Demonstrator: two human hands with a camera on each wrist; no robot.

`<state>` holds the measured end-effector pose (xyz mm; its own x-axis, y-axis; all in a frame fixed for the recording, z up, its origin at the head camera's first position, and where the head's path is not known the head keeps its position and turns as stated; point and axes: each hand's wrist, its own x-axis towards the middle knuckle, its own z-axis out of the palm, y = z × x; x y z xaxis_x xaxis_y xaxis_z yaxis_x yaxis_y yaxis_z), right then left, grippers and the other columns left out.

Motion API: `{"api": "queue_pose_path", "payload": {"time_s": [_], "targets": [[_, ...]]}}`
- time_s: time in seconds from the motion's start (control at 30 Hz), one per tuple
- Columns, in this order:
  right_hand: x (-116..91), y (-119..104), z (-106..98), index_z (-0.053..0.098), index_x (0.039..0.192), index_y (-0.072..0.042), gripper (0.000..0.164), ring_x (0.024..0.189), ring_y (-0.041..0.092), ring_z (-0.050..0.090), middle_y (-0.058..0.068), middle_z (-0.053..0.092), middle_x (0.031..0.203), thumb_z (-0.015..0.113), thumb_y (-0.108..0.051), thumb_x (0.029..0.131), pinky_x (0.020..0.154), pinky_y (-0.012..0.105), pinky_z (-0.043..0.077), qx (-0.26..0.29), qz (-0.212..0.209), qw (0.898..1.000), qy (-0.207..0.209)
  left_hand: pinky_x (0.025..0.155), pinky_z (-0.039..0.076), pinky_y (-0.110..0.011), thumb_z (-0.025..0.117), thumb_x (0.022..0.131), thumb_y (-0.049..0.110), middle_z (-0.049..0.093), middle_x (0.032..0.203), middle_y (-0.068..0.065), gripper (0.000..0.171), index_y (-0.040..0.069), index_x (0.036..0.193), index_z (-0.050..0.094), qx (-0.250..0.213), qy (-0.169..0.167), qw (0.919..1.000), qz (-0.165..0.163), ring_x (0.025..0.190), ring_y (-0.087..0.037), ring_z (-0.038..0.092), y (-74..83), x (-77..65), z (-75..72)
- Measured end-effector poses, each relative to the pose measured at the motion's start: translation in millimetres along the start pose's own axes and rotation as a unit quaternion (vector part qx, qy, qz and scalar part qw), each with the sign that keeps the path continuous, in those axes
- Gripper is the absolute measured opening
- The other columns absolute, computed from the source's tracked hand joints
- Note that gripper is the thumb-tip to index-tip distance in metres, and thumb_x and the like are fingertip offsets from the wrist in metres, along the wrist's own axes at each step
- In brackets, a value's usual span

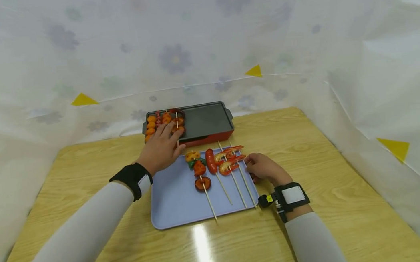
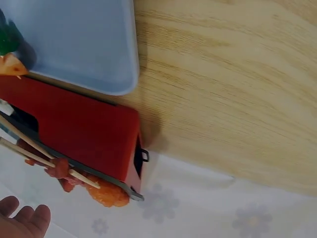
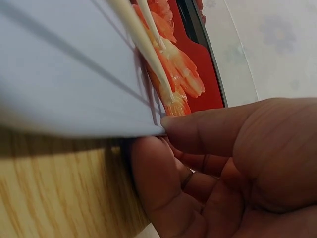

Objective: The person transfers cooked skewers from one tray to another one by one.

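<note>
My left hand (image 1: 160,148) hovers over the left end of a red and black grill pan (image 1: 209,121). Its fingers are extended above a mushroom skewer (image 1: 179,121), with no visible hold on it. In the right wrist view, my right hand (image 3: 198,163) pinches the edge of a lavender tray (image 3: 64,94) between thumb and finger. On that tray lie a mixed vegetable, meat and mushroom skewer (image 1: 199,169), a sausage skewer (image 1: 210,162) and shrimp skewers (image 1: 230,166). The left fingertips (image 2: 39,220) show only at a corner of the left wrist view.
Skewers of orange balls (image 1: 151,125) and other pieces lie in the pan's left part, partly behind my left hand. The tray rests in front of the pan on a wooden table (image 1: 304,141). Flowered white sheeting (image 1: 205,47) surrounds the table, with yellow triangles (image 1: 84,99) on it.
</note>
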<state>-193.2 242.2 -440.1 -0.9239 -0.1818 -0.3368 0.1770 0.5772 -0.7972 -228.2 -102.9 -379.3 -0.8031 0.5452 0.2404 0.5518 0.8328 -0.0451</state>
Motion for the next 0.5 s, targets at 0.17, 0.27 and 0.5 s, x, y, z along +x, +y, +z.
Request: {"api": "queue_pose_path", "payload": {"time_s": [0.17,0.27,0.5], "targets": [[4.8,-4.3,4.3,0.055,0.115,0.006,0.02,0.062,0.019,0.056,0.011,0.053,0.082,0.051,-0.001,0.097,0.054,0.031,0.051,0.003,-0.004,1.0,-0.007,0.102,0.043,-0.054,0.052,0.102,0.039,0.04,0.146,-0.026,0.05,0.004,0.137,0.055,0.019,-0.003,0.9996,-0.022,0.133,-0.044,0.039,-3.8,0.3,0.9],[7.4,-5.6,4.9,0.055,0.116,0.006,0.02,0.063,0.019,0.057,0.012,0.054,0.083,0.052,-0.001,0.097,0.055,0.032,0.051,0.001,-0.004,1.0,-0.013,0.089,0.051,-0.048,0.053,0.102,0.037,0.051,0.131,-0.024,0.044,0.002,0.127,0.062,0.048,-0.004,0.9984,-0.027,0.117,-0.04,0.048,-2.0,-0.1,2.2],[9.6,0.6,3.0,0.054,0.115,0.006,0.02,0.065,0.021,0.058,0.013,0.056,0.087,0.051,-0.003,0.097,0.056,0.032,0.05,-0.005,0.002,1.0,-0.019,0.083,0.053,-0.041,0.06,0.099,0.024,0.06,0.111,-0.019,0.029,-0.002,0.111,0.067,0.035,-0.04,0.9972,-0.052,0.1,-0.034,0.054,10.1,6.4,4.4]]}}
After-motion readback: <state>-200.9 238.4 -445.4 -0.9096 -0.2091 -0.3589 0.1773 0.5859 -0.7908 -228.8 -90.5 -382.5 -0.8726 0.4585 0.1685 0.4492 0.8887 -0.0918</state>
